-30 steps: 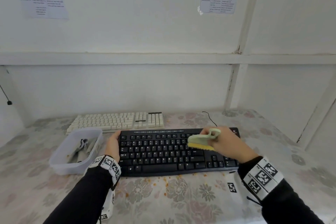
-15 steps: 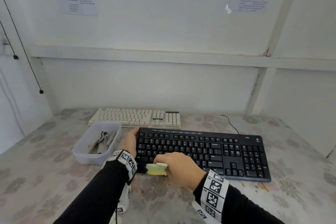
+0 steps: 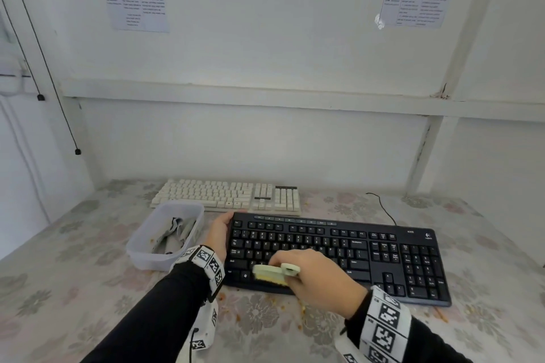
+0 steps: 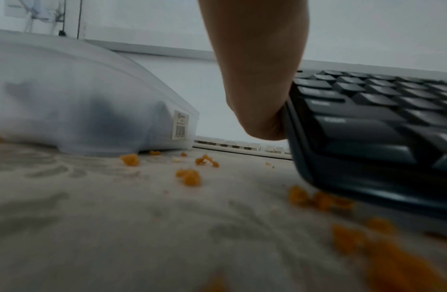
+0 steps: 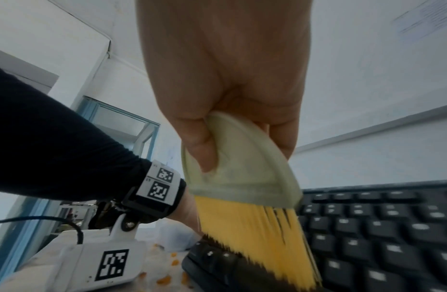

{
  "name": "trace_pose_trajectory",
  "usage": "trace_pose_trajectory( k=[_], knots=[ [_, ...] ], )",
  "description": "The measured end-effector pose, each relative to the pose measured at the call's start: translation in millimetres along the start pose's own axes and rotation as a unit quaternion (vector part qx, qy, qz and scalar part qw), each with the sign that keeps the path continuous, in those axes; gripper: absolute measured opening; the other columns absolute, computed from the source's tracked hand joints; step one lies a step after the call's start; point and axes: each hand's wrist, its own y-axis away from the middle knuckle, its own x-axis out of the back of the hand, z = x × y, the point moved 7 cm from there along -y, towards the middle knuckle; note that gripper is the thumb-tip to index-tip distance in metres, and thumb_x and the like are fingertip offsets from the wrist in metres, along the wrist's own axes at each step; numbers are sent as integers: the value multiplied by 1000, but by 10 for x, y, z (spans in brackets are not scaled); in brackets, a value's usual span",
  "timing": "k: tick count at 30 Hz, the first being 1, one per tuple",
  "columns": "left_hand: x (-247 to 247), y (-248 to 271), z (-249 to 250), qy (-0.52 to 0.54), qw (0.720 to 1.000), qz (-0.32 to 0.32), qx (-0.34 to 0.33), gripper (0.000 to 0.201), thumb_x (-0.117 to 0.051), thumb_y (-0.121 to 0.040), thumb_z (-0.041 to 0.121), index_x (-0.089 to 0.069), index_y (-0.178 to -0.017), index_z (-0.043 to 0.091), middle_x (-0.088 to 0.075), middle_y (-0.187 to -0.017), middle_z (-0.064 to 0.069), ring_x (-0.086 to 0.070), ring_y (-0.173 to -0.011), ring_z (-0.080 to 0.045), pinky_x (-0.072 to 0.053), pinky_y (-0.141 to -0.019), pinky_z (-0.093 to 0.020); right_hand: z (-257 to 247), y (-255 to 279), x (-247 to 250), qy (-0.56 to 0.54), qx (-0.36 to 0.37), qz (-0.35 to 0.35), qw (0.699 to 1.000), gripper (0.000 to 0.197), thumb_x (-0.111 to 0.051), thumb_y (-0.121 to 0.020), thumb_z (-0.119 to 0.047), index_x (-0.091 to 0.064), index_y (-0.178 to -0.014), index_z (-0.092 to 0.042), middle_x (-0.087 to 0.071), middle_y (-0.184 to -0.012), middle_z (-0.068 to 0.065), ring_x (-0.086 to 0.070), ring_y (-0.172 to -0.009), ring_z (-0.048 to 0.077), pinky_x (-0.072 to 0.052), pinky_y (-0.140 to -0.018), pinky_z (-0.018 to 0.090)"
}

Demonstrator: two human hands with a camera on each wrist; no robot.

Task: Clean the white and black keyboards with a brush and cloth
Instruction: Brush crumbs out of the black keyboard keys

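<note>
While my left hand point(image 3: 218, 233) braces the black keyboard point(image 3: 392, 256) at its left end so it won't slide, my right hand point(image 3: 317, 277) clamps the brush point(image 3: 272, 273) — bristles on the bottom key row, probably flicking orange crumbs point(image 4: 189, 176) off the near edge — white keyboard point(image 3: 227, 195) waits behind

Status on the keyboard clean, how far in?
Done: orange crumbs already lie on the tablecloth in front of the black keyboard. In hand: right hand grips the brush, bristles on its near-left keys; left hand steadies its left edge. Left: the white keyboard sits untouched behind; the cloth is in the tub.
</note>
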Motion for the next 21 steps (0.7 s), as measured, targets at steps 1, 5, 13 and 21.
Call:
trace_pose_trajectory(
  k=[1, 5, 13, 21],
  knots=[
    [-4, 7, 2, -4, 1000, -6, 1, 39, -46, -91, 30, -71, -67, 12, -67, -71, -12, -66, -58, -27, -54, -58, -32, -84, -73, -19, -7, 16, 10, 1000, 30, -46, -86, -8, -54, -107, -28, -63, -106, -7, -56, -96, 16, -49, -81, 37],
    [19, -18, 16, -14, 1000, -6, -12, 33, -45, -91, 30, -69, -80, 11, -67, -79, -15, -66, -66, -30, -53, -66, -36, -289, -308, -187, -11, 35, 5, 999, 31, -45, -85, -5, -54, -108, -24, -63, -105, -1, -56, -96, 21, -49, -80, 40],
    [-41, -48, -17, -9, 999, -17, -34, 35, -42, -95, 29, -65, -76, 12, -64, -67, -12, -63, -55, -25, -52, -56, -30, 16, -164, -128, 13, -36, 0, 999, 36, -43, -82, 0, -51, -104, -27, -60, -103, -4, -53, -94, 20, -49, -78, 39],
    [52, -87, 14, -30, 997, 10, -64, 37, -38, -98, 29, -68, -85, 11, -65, -79, -14, -62, -73, -30, -50, -73, -38, 399, 107, 42, -24, -125, -24, 992, 28, -43, -81, -5, -54, -98, -25, -63, -95, 0, -57, -85, 22, -47, -70, 35]
  ],
)
